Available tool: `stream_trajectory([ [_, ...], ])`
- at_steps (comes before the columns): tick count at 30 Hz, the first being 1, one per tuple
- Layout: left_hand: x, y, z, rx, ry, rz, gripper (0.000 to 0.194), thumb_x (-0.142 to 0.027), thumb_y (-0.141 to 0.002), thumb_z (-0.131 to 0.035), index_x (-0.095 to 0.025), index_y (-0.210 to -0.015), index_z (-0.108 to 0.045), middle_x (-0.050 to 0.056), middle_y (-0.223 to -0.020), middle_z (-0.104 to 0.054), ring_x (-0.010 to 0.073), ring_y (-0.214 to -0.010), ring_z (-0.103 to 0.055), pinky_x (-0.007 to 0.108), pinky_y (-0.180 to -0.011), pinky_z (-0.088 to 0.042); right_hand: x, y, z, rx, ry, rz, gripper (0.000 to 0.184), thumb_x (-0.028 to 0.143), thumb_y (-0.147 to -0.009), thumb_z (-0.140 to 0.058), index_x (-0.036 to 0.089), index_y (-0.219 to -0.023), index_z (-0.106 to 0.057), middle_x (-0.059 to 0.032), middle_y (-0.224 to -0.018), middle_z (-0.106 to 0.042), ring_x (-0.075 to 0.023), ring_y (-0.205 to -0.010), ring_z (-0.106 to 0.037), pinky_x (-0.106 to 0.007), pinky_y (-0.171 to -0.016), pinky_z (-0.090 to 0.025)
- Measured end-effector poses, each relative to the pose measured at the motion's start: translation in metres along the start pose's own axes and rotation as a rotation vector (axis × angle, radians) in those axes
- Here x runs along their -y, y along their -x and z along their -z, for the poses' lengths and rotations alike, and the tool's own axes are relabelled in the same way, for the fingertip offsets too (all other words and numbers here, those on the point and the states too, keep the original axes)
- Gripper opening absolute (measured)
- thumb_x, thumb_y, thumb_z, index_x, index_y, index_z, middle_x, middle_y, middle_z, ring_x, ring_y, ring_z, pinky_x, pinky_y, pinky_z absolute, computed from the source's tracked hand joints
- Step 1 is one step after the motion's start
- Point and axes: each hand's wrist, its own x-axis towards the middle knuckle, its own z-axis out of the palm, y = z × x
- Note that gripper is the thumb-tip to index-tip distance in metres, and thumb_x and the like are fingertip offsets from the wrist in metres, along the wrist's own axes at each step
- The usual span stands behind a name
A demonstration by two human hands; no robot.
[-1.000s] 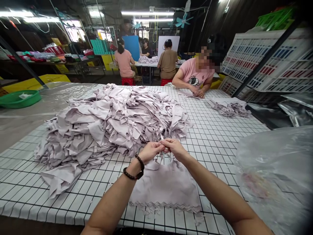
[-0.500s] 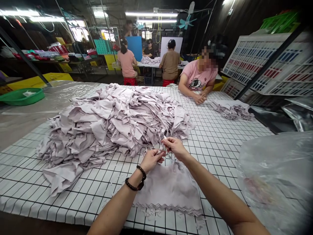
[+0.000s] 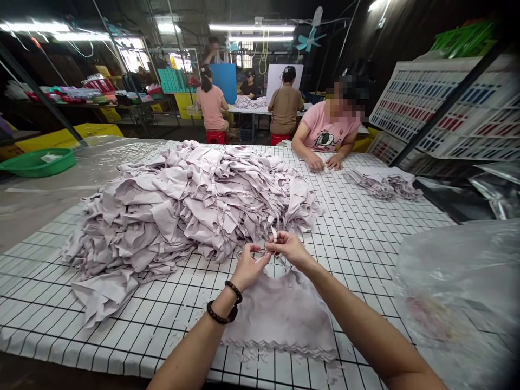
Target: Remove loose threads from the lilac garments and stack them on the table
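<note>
My left hand, with dark beaded bracelets on its wrist, is closed in a pinch on a thin pale strap. Its fingertips meet those of my right hand, which pinches the same strap from the other side. A small white end of strap or label pokes up from the right fingers. Beneath both hands lies a neat stack of pale mauve strappy tops with wavy hems toward me. Just beyond is a big loose heap of the same tops.
A grid-patterned cloth covers the table, with thread scraps near the stack. A co-worker in a pink shirt works at the far right side. Close by is another stack of tops. Clear plastic bags lie right; a green basin stands left.
My hands have drawn closer, fingertips now meeting; my left fingers have shifted slightly up and left. The white end stands higher above my right fingers. The co-worker's hands have moved apart.
</note>
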Motion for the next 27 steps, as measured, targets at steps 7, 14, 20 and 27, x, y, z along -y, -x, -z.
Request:
stream_trajectory([
  [7, 0.003, 0.0, 0.002, 0.133, 0.052, 0.0, 0.04, -0.051, -0.082, -0.054, -0.013, -0.088, -0.065, 0.006, -0.078, -0.066, 0.0151, -0.067, -0.058, 0.023, -0.059, -0.041, -0.002, 0.0, -0.002, 0.038, -0.032, 0.021, 0.033, 0.029, -0.059, -0.081, 0.015, -0.077, -0.057, 0.0021, -0.065, -0.063, -0.0139, -0.063, -0.062, -0.028, -0.063, -0.049],
  [14, -0.002, -0.001, 0.0, 0.105, 0.11, 0.026, 0.038, -0.046, -0.081, -0.059, -0.014, -0.098, -0.068, 0.007, -0.08, -0.07, 0.0165, -0.069, -0.062, 0.023, -0.059, -0.044, -0.004, 0.002, -0.003, -0.013, 0.073, 0.062, 0.027, 0.026, -0.063, -0.077, 0.018, -0.078, -0.056, 0.0023, -0.069, -0.062, -0.0154, -0.069, -0.061, -0.029, -0.068, -0.049],
  [20, 0.004, -0.005, -0.005, 0.016, 0.188, 0.079, 0.041, -0.047, -0.075, -0.066, -0.013, -0.097, -0.072, 0.007, -0.079, -0.071, 0.014, -0.061, -0.059, 0.023, -0.055, -0.044, 0.002, 0.007, -0.005, -0.129, 0.437, 0.189, 0.008, 0.021, -0.074, -0.063, 0.019, -0.08, -0.058, 0.0004, -0.075, -0.064, -0.0164, -0.072, -0.06, -0.029, -0.069, -0.045],
  [27, 0.015, -0.011, -0.019, -0.025, 0.297, 0.149, 0.045, -0.047, -0.075, -0.064, -0.008, -0.096, -0.069, 0.01, -0.079, -0.071, 0.015, -0.066, -0.064, 0.025, -0.062, -0.049, 0.002, 0.008, -0.012, -0.151, 0.719, 0.332, 0.008, 0.012, -0.076, -0.051, 0.02, -0.076, -0.048, -0.0011, -0.074, -0.06, -0.0163, -0.071, -0.056, -0.027, -0.067, -0.041],
])
